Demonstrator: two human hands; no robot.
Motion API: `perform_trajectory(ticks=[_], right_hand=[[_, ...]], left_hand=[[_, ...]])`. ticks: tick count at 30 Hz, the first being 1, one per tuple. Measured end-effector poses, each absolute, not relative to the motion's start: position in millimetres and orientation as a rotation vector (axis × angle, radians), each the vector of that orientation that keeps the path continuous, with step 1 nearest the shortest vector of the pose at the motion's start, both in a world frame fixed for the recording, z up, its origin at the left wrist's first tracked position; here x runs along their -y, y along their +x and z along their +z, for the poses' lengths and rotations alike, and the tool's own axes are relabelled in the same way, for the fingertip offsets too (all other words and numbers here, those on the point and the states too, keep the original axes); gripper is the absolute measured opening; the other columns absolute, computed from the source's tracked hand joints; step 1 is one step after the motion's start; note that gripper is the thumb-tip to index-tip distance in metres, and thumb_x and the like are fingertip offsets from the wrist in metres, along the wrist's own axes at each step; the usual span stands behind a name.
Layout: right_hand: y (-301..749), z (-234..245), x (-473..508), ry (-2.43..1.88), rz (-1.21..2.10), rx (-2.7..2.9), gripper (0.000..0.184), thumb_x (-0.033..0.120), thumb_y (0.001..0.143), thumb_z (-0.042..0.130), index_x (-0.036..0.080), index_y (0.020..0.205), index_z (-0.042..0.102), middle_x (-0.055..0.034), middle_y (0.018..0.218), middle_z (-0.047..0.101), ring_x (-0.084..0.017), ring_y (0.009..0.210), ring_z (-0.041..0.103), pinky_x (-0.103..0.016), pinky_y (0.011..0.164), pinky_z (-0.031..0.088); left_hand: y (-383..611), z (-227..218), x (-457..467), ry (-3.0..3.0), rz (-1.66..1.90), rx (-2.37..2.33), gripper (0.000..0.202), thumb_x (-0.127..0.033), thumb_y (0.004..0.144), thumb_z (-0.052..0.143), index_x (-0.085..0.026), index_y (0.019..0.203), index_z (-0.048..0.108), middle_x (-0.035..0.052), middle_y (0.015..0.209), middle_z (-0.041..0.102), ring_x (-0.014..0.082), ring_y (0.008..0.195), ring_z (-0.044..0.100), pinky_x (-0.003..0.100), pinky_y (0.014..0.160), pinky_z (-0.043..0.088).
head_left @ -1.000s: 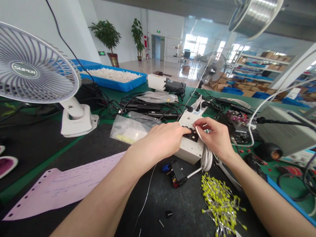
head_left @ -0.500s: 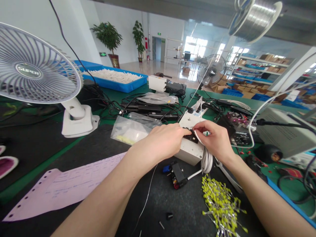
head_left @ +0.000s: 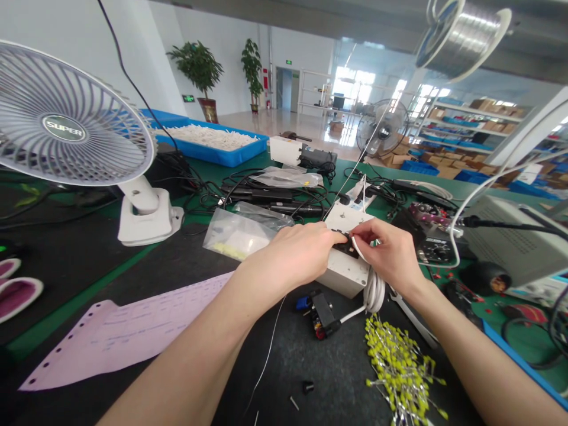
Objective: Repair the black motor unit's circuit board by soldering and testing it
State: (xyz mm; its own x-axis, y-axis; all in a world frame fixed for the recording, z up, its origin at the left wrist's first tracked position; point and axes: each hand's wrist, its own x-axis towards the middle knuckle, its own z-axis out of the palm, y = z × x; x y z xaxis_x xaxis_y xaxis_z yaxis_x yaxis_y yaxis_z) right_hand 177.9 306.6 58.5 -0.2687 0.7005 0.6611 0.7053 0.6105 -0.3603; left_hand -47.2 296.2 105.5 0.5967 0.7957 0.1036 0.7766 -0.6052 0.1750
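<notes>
My left hand (head_left: 308, 247) rests over a white box (head_left: 344, 274), its index finger pressed on a small black part (head_left: 350, 248) on top. The left thumb is hidden, and the fingers look closed at the part. Thumb and index finger of my right hand (head_left: 390, 249) pinch the end of a white cable (head_left: 358, 248) at the same part. Below the box, a coil of white cable (head_left: 375, 294) leads to a black connector housing (head_left: 323, 313) with a blue piece. Small yellow-headed components with metal leads (head_left: 399, 364) lie in a heap nearer me.
A clip-on fan (head_left: 66, 127) and a pink written sheet (head_left: 119, 331) are on the left. Behind my hands lie a clear plastic bag (head_left: 235, 231) and black cables. A wrench (head_left: 412, 316) and a grey instrument case (head_left: 510, 236) are on the right. A wire spool (head_left: 470, 38) hangs overhead.
The view has shifted slightly, so everything sits a little further right in the picture. Both hands keep their places at the black part on the white box.
</notes>
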Motion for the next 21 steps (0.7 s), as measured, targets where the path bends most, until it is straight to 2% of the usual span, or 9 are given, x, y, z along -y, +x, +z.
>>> perform_trajectory(ticks=[12,21], right_hand=[[177.5,55.8,-306.6,-1.162,0.028,1.99,0.008,0.023,0.094,0.066,0.021,0.095,0.073,-0.0006,0.084,0.072,-0.015,0.07,0.066,-0.029,0.069,0.052],[176.7,55.3,-308.6,-1.177,0.137,1.915,0.007,0.022,0.091,0.067,0.021,0.093,0.074,-0.0011,0.083,0.073,-0.016,0.069,0.067,-0.028,0.066,0.055]], left_hand=[[-47.9,107.0,-296.8,2.702,0.257,-1.332,0.052,-0.015,0.098,0.048,-0.039,0.143,0.062,0.0079,0.125,0.075,0.0315,0.108,0.075,0.043,0.085,0.056],[-54.4,102.2,-296.3,2.767,0.293,-1.275,0.05,-0.018,0.102,0.046,-0.038,0.147,0.055,0.0066,0.121,0.074,0.0281,0.099,0.075,0.038,0.078,0.054]])
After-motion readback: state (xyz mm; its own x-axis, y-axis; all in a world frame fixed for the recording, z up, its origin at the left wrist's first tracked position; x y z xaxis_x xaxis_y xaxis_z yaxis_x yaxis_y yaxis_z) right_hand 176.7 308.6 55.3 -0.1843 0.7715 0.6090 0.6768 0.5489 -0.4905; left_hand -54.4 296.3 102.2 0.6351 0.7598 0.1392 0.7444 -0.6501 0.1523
